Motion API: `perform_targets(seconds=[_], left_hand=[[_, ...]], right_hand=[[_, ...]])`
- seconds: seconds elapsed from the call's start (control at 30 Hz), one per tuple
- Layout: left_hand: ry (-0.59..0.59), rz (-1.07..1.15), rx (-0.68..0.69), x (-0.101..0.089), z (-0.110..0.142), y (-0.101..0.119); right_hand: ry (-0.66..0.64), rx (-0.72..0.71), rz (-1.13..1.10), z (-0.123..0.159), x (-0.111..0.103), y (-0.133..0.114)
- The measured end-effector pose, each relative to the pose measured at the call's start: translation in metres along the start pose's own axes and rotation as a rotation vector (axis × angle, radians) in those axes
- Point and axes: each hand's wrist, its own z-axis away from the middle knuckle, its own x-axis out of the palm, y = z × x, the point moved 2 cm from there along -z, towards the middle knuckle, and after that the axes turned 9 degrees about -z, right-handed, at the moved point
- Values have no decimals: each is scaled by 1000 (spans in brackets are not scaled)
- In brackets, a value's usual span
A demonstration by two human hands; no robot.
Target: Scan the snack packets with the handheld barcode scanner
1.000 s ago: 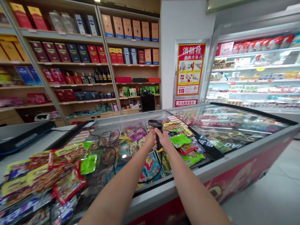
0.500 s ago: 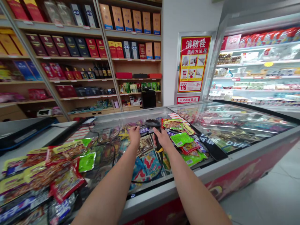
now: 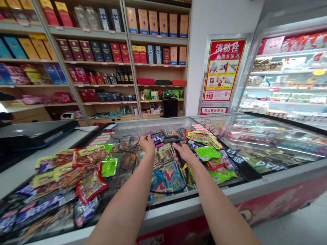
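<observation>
My right hand [image 3: 183, 153] is shut around the grip of a black handheld barcode scanner [image 3: 172, 139] with a yellow band, its head pointing left. A black cable [image 3: 176, 192] loops down from the scanner over the snack packets. My left hand [image 3: 147, 144] pinches a small dark blue and purple snack packet [image 3: 157, 137], which sits close to the scanner head. Below both hands, many colourful packets lie in a glass-topped chest freezer [image 3: 153, 124].
Heaped packets of snacks [image 3: 74, 177] cover the glass at the left. A counter [image 3: 33, 153] with a dark mat runs along the far left. Wooden shelves of boxed goods stand behind, and a lit refrigerated display case [image 3: 286, 78] stands to the right.
My left hand has moved up and to the right and now has the dark packet at its fingertips, close to the scanner. The view has shifted slightly, and the scene sits further right.
</observation>
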Motion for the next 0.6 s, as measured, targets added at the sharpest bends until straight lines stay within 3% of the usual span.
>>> perform_targets(seconds=[0.37,0.6], left_hand=[[13,21,-23,0,2,3],[-8,22,-21,-14,0,7]], right_hand=[[21,2,27,2,0,0],[-35,23,-56,-5,11,6]])
